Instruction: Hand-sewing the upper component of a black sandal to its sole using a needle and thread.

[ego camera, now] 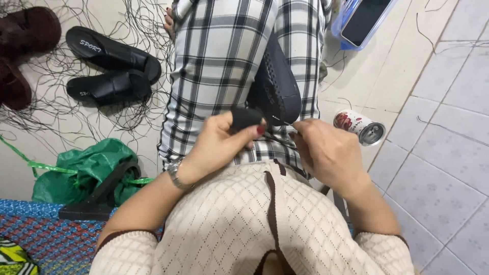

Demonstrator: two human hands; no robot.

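The tiled floor (438, 153) fills the right half of the view, pale and grouted, with loose dark threads (76, 122) strewn thickly across its left part. The person sits with legs in checked trousers (219, 66) running from centre toward 12 o'clock, and a cream knitted top (254, 224) at 6 o'clock.

At 8 o'clock a green plastic bag (86, 165) lies crumpled, with a black shoe sole (97, 196) resting on it. A woven mat (46, 239) in blue and red sits at 7 o'clock. At 10 o'clock a pair of black slide sandals (109, 69) lies side by side; brown footwear (23, 48) shows at the left edge beyond them.

The dark navy shoe (275, 81), perforated on its upper, rests on the lap at centre, heel end toward the hands.

The left hand (216, 147), wearing a metal wristwatch (175, 174), is closed around the black end of the shoe (245, 118). The right hand (328, 153) is pinched narrow on a thin dark thread (277, 137) that runs to the shoe's edge; whether a needle is present cannot be told.

At 3 o'clock a drink can (360, 126) lies on its side on the floor. At 1 o'clock a phone (364, 19) rests in a blue tray (337, 28).
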